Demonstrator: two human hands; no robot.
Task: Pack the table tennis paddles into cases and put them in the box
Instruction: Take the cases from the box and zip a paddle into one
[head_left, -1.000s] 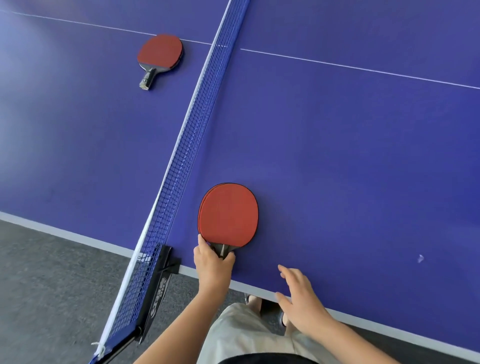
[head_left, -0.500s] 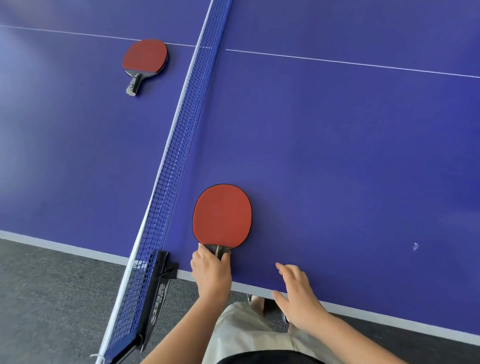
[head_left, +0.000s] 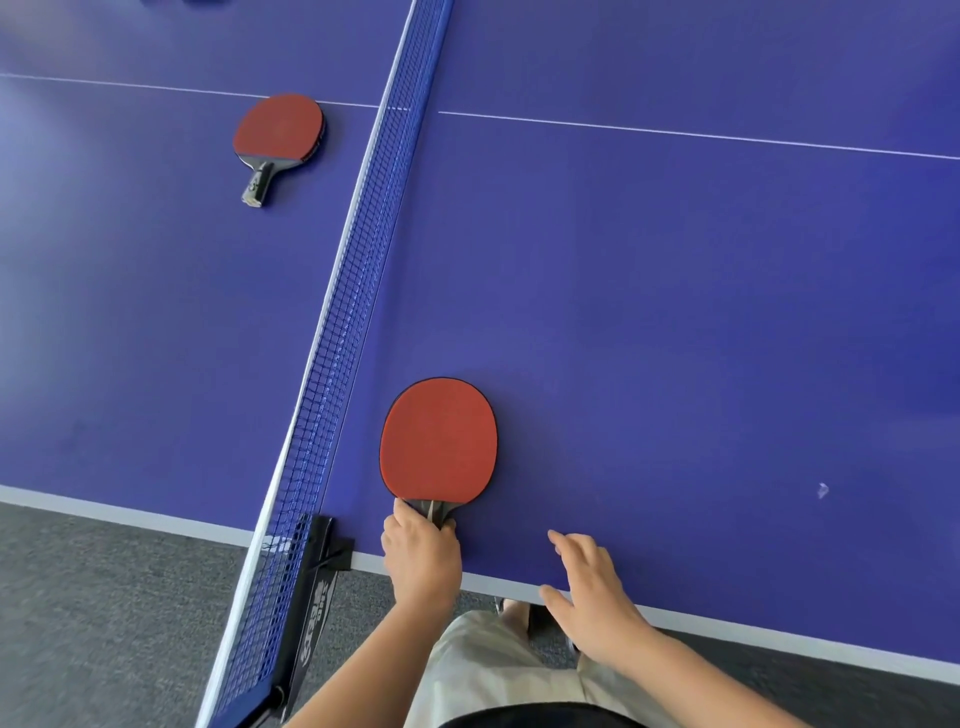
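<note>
A red-faced paddle (head_left: 439, 441) lies flat on the blue table tennis table (head_left: 675, 312), close to the near edge and just right of the net. My left hand (head_left: 422, 556) is closed around its short dark handle. My right hand (head_left: 592, 592) hovers open over the table's near edge, a hand's width to the right of the paddle, holding nothing. A second red paddle (head_left: 278, 132) with a black handle lies on the far side of the net, at the upper left. No case or box is in view.
The blue net (head_left: 343, 322) runs diagonally from the top centre down to its black clamp post (head_left: 311, 587) at the table's near edge. Grey carpet (head_left: 104, 597) lies below the table edge. My light shorts (head_left: 483, 670) show at the bottom.
My left hand has kept its grip on the near paddle's handle and the paddle has stayed flat. The view has shifted slightly; my right hand remains open beside it.
</note>
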